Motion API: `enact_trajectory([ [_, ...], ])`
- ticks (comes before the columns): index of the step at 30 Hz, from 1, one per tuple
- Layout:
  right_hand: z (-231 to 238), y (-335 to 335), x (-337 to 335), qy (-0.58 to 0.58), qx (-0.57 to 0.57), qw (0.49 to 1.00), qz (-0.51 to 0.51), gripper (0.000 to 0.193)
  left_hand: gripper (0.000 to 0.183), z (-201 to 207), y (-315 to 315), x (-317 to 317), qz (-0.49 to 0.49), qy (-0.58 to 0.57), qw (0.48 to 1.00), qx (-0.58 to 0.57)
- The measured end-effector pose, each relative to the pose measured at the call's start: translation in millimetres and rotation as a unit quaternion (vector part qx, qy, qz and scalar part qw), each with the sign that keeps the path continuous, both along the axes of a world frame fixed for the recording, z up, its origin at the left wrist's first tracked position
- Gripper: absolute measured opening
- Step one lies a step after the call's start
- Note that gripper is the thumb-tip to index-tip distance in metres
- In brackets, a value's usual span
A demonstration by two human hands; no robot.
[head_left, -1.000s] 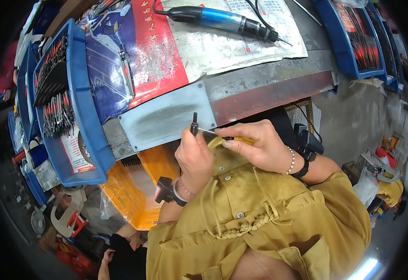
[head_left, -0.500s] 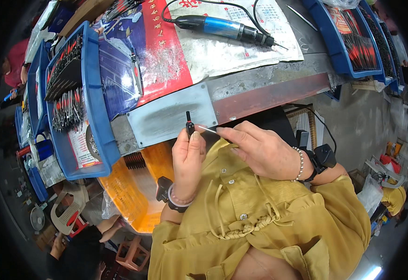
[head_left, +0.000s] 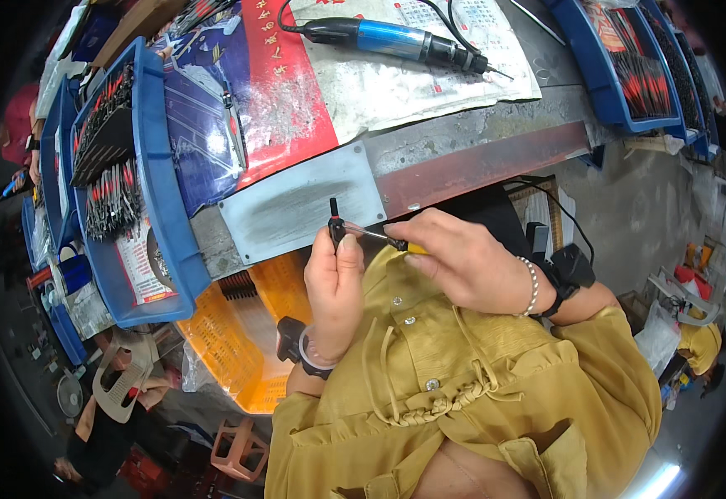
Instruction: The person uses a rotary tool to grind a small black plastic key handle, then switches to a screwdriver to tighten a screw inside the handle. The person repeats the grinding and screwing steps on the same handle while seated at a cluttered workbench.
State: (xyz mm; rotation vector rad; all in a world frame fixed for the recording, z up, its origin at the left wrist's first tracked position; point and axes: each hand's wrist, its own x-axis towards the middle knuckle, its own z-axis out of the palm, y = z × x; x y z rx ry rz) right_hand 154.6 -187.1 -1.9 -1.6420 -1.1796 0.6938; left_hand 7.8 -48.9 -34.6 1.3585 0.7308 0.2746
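Note:
Upright between the thumb and fingers of my left hand is a small black tool piece with a narrow stem and a red ring. My right hand pinches a thin screwdriver with a metal shaft and a black and yellow handle. Its shaft points left and reaches the side of the black piece; the exact contact is too small to make out. Both hands are just in front of a grey metal plate at the bench edge.
A blue and black electric screwdriver lies on paper at the back. Slim pliers-like tool rests on the poster. Blue bins of black and red parts flank the bench, left and right. Below is an orange crate.
The screwdriver's black and yellow handle now shows at my right fingertips, where mostly the shaft showed before. My left hand keeps its grip. A person at lower left has shifted.

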Motion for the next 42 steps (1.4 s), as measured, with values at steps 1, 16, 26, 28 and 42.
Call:
enact_trajectory([
  [1,-0.6,1.4,2.4,0.042,0.009,0.999,-0.004,0.03,0.015,-2.0,-0.9,0.2,0.0,0.013,0.998,0.066],
  [16,-5.4,5.3,1.4,-0.075,-0.003,0.997,-0.03,0.03,0.014,0.5,-0.8,-0.7,-0.009,0.013,0.999,-0.039],
  [26,0.4,-1.1,-7.7,-0.342,-0.034,0.938,0.038,0.033,0.014,-15.6,-7.5,-0.3,0.002,0.055,0.954,0.295],
  [28,-3.4,5.3,-2.3,-0.061,-0.06,0.996,0.01,0.027,0.013,-16.8,-8.4,-0.5,0.007,0.059,0.938,0.342],
  [42,-12.8,19.0,1.4,0.235,-0.043,0.969,-0.059,0.019,0.014,-25.5,-10.4,4.3,0.026,0.047,0.913,0.405],
])
